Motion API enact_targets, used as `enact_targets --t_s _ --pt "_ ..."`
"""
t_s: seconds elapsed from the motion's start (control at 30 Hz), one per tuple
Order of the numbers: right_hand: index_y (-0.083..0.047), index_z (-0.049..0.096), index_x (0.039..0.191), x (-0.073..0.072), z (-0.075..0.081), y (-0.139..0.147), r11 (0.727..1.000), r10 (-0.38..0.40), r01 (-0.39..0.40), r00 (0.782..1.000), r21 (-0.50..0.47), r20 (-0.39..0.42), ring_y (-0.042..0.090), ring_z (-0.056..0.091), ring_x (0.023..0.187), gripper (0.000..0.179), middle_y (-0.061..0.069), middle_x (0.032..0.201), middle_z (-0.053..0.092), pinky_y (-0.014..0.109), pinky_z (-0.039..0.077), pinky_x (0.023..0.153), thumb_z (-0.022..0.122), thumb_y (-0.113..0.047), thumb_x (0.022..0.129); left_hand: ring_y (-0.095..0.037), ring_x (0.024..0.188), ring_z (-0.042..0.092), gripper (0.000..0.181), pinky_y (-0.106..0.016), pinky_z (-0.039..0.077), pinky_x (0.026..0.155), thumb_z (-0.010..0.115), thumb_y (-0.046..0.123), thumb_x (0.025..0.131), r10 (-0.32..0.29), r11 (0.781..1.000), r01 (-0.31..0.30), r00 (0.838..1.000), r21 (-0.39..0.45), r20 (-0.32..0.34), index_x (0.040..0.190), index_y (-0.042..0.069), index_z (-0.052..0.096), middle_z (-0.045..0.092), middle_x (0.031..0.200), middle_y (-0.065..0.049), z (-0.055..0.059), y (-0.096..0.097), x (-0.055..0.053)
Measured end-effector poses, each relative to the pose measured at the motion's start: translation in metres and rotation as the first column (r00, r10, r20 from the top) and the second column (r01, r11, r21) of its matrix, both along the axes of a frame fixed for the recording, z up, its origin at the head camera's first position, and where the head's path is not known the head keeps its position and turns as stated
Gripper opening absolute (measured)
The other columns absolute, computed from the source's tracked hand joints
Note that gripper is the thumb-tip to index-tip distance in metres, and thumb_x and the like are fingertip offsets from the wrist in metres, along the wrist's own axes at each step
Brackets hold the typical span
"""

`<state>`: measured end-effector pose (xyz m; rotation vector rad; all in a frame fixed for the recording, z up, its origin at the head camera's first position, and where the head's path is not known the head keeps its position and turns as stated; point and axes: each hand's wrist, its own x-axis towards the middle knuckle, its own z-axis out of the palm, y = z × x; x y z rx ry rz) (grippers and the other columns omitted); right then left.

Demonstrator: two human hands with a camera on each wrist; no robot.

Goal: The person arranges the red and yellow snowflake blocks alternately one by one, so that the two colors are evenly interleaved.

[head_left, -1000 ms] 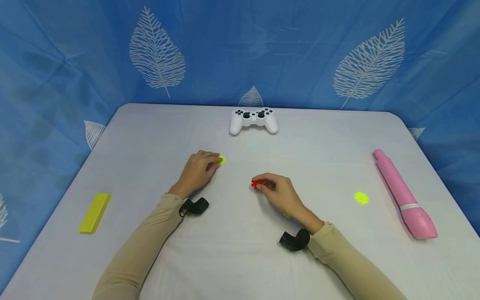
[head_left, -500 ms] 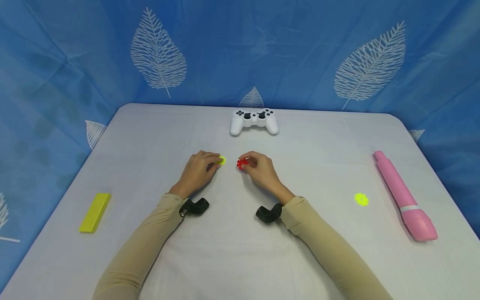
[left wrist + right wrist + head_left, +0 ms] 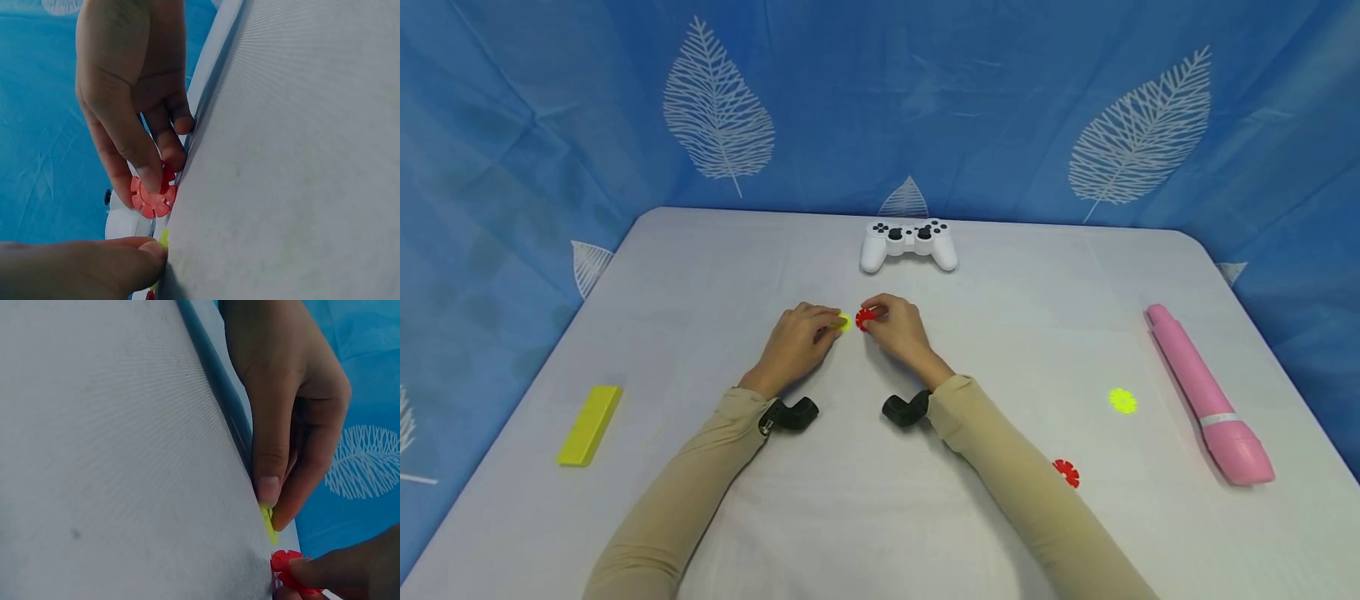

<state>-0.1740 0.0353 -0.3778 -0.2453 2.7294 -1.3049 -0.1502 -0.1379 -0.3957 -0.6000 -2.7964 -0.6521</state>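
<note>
My left hand (image 3: 801,337) pinches a yellow notched interlocking disc (image 3: 846,322) between thumb and fingers. In the right wrist view that yellow disc (image 3: 271,528) shows edge-on, low over the white cloth. A bit of red (image 3: 150,295) peeks out below the left thumb in the left wrist view. Between its thumb and fingers, my right hand (image 3: 901,333) grips a red notched interlocking disc (image 3: 861,320), whose slotted face (image 3: 152,203) turns toward the left wrist camera. A narrow gap separates the red and yellow discs in the head view.
Behind the hands sits a white game controller (image 3: 908,242). On the left lies a yellow block (image 3: 590,426). To the right are a loose yellow disc (image 3: 1123,401) and a long pink object with a white band (image 3: 1195,375). Another red disc (image 3: 1066,472) is partly covered by the right sleeve.
My right hand has carried the red disc leftward and away from the body, close to the left hand's yellow disc. The left hand stays put. A red disc beside the right sleeve has become visible.
</note>
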Motion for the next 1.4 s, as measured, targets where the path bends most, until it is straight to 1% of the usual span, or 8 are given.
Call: enact_targets --t_s 0.03,0.27,0.3,0.47,0.7,0.9,1.13,1.4 --pt "-0.005 0.066 0.103 -0.001 0.000 -0.001 1.000 0.000 0.000 1.000 0.012 0.001 0.021 0.064 0.082 0.027 0.012 0.094 0.069 0.020 0.046 0.062 0.060 -0.002 0.077 -0.023 0.101 0.058 0.018 -0.042 0.044 0.085 0.063 0.017 0.084 -0.003 1.000 0.003 1.000 0.001 -0.001 0.101 0.012 0.070 0.066 0.112 -0.004 0.000 0.000 0.000" --pt "-0.004 0.067 0.103 -0.004 0.000 -0.004 0.994 0.013 -0.010 1.000 0.105 -0.027 0.021 0.058 0.080 0.026 0.012 0.088 0.067 0.029 0.046 0.071 0.063 -0.005 0.077 -0.024 0.102 0.058 0.018 -0.043 0.044 0.085 0.063 0.017 0.084 -0.002 1.000 0.002 1.000 -0.008 -0.002 0.101 0.012 0.069 0.066 0.112 -0.004 0.000 0.000 0.000" --pt "-0.004 0.067 0.103 -0.004 0.000 -0.004 0.993 0.017 -0.013 0.999 0.117 -0.032 0.021 0.058 0.080 0.026 0.012 0.087 0.067 0.028 0.046 0.071 0.063 -0.006 0.077 -0.024 0.101 0.058 0.018 -0.043 0.044 0.085 0.063 0.016 0.084 -0.004 1.000 0.004 1.000 -0.005 -0.005 0.101 0.012 0.070 0.066 0.112 -0.004 0.000 0.000 0.000" --pt "-0.001 0.067 0.103 -0.004 0.000 -0.006 0.990 0.033 -0.027 0.998 0.135 -0.047 0.022 0.059 0.079 0.026 0.013 0.087 0.066 0.028 0.046 0.069 0.062 -0.005 0.078 -0.024 0.099 0.059 0.018 -0.043 0.045 0.082 0.064 0.016 0.084 -0.012 1.000 0.012 1.000 0.009 -0.029 0.100 0.011 0.070 0.066 0.111 -0.004 0.000 0.000 0.001" --pt "0.000 0.066 0.104 -0.002 -0.002 -0.009 0.986 0.032 -0.024 0.998 0.164 -0.045 0.024 0.054 0.089 0.026 0.016 0.096 0.059 0.030 0.044 0.075 0.061 -0.009 0.080 -0.024 0.099 0.059 0.018 -0.043 0.044 0.082 0.064 0.016 0.084 -0.012 1.000 0.013 0.999 0.010 -0.031 0.100 0.011 0.070 0.066 0.111 -0.004 -0.001 -0.001 0.001" --pt "0.000 0.067 0.103 0.000 -0.003 -0.012 0.982 0.021 -0.007 0.997 0.190 -0.070 0.024 0.052 0.087 0.027 0.014 0.092 0.059 0.029 0.042 0.070 0.063 -0.013 0.081 -0.024 0.099 0.058 0.018 -0.043 0.044 0.083 0.063 0.017 0.084 -0.012 1.000 0.013 1.000 0.005 -0.023 0.100 0.011 0.070 0.066 0.112 -0.004 0.000 -0.001 0.002" --pt "-0.001 0.066 0.105 0.002 -0.003 -0.013 0.975 -0.003 0.018 0.998 0.222 -0.069 0.025 0.053 0.088 0.028 0.016 0.097 0.058 0.032 0.044 0.073 0.064 -0.015 0.082 -0.024 0.099 0.058 0.018 -0.043 0.044 0.083 0.063 0.017 0.084 -0.012 1.000 0.012 1.000 0.005 -0.027 0.100 0.011 0.070 0.066 0.112 -0.005 -0.001 -0.001 0.002" --pt "-0.002 0.067 0.103 0.003 -0.005 -0.014 0.975 -0.016 0.034 0.996 0.222 -0.082 0.025 0.054 0.086 0.026 0.015 0.095 0.058 0.032 0.044 0.072 0.065 -0.016 0.081 -0.025 0.099 0.058 0.018 -0.044 0.044 0.082 0.063 0.016 0.084 -0.013 1.000 0.013 0.999 -0.002 -0.032 0.101 0.011 0.069 0.066 0.112 -0.005 -0.002 -0.001 0.003"
